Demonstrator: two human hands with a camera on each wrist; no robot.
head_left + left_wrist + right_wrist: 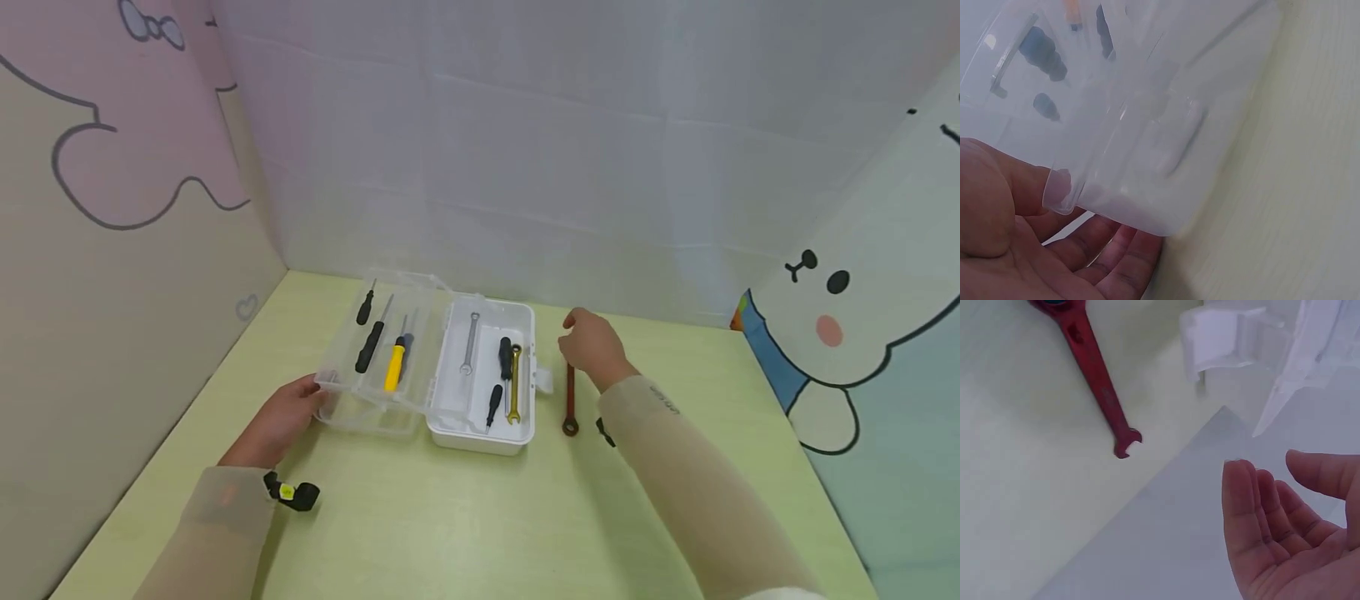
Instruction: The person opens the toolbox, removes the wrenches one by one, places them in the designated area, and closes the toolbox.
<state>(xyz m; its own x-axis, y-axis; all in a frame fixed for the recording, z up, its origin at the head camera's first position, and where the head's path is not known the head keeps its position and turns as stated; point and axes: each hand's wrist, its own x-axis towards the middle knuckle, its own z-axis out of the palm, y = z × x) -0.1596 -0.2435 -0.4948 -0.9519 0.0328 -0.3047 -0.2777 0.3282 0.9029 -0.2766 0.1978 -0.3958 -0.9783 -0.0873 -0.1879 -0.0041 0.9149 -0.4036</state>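
My left hand (281,421) grips the near left corner of a clear plastic tray (1210,150), thumb above and fingers below. Inside the tray lie a yellow screwdriver (394,368) and several dark ones. A white toolbox (480,443) stands beside it, holding a silver wrench (470,342), a gold wrench (514,383) and two black-handled screwdrivers, one longer (506,360) and one shorter (494,403). Right of the box, a red wrench (1099,381) lies flat on the table. My right hand (1291,531) hovers beyond its open end with fingers gently bent, apart from it and holding nothing.
A white latch flap (543,381) sticks out from the box's right side. Behind the table (450,525) hangs a pale curtain (480,167). Walls with cartoon figures flank both sides.
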